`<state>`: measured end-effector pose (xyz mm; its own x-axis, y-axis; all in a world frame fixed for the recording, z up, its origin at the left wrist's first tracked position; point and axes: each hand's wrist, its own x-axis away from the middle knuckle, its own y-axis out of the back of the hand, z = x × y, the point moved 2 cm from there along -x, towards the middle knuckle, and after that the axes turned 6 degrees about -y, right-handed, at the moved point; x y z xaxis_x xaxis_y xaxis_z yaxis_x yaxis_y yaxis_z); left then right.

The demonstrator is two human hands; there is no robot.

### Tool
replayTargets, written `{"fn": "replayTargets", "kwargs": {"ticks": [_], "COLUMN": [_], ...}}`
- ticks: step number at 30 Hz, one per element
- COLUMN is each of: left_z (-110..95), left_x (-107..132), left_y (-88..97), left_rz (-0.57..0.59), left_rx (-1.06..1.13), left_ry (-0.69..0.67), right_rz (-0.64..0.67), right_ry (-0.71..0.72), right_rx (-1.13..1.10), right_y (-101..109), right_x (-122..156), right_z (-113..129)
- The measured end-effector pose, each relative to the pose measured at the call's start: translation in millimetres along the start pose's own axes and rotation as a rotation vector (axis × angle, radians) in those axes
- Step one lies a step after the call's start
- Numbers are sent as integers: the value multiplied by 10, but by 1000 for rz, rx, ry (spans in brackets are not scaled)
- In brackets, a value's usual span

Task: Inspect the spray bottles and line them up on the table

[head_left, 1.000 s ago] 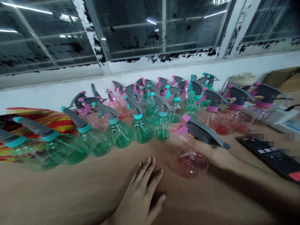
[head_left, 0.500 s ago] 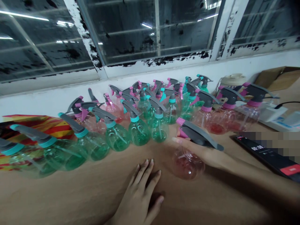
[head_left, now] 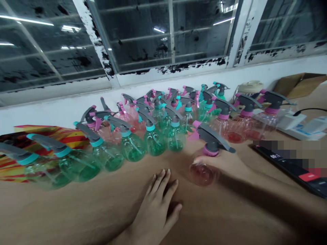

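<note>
My right hand [head_left: 219, 163] is wrapped round the body of a pink spray bottle [head_left: 203, 175], just below its pink collar. The bottle's grey and pink trigger head points up and left, and part of the body is hidden by the fingers. My left hand [head_left: 159, 200] lies flat on the wooden table [head_left: 76, 214] with its fingers spread, holding nothing. Closest beyond it stand green spray bottles with turquoise collars, among them one green bottle [head_left: 176, 141] and another green bottle [head_left: 154, 143].
More pink and green spray bottles crowd toward the wall, including a pink bottle [head_left: 235, 131] at right. A phone [head_left: 288, 166] lies at the right, near a white power strip [head_left: 304, 131]. A cardboard box [head_left: 298, 86] and a red-yellow wrapper [head_left: 53, 132] are also there.
My right hand has shifted from the trigger head down to the bottle's body, so the pink collar now shows. My left hand stays flat. The view has shifted slightly.
</note>
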<state>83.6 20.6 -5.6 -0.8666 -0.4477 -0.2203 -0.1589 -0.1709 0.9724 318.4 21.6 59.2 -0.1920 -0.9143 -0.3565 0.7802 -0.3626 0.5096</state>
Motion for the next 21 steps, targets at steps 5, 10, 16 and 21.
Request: {"fn": "replayTargets", "kwargs": {"ticks": [5, 10, 16, 21], "left_z": [-3, -10, 2, 6], "left_x": [7, 13, 11, 15], "left_y": [-18, -16, -17, -42], "left_rz": [4, -3, 16, -18], "left_rx": [30, 41, 38, 28], "left_ry": [12, 7, 6, 2], "right_rz": [-2, -49, -107, -134], "right_ry": [2, -9, -61, -31], "right_rx": [-39, -7, 158, 313], "right_y": [28, 130, 253, 290], "right_x": [131, 253, 107, -230], "right_z": [-115, -96, -240, -359]}}
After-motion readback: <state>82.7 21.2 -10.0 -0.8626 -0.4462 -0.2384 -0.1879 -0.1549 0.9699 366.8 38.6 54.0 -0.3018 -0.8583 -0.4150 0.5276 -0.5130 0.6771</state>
